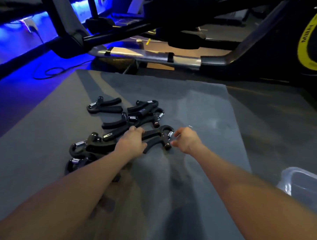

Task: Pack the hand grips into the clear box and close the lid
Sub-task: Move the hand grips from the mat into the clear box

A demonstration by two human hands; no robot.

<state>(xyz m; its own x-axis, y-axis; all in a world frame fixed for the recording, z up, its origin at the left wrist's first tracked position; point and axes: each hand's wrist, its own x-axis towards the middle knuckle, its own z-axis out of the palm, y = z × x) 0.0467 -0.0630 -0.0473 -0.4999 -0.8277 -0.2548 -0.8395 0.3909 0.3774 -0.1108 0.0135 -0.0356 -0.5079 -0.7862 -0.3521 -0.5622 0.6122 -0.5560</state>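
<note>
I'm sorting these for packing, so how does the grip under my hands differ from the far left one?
The near grip is held by the left hand with the right hand at its spring end; the far grip lies untouched. The near grip's spring points right, the far grip's left. Both are black, with metal springs, on the mat.

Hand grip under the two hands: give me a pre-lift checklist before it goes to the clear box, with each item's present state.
1. Left hand closed on the nearest hand grip handles: ok.
2. Right hand holding the spring end: cannot tell; fingertips are beside it, contact unclear.
3. Grip free of the neighbouring grips: cannot tell; the left hand hides where they meet.
4. Clear box within view, at the right edge: ok.
5. Box open and ready: cannot tell; it is cropped and blurred.
6. Grey mat between grip and box free of obstacles: ok.
</note>
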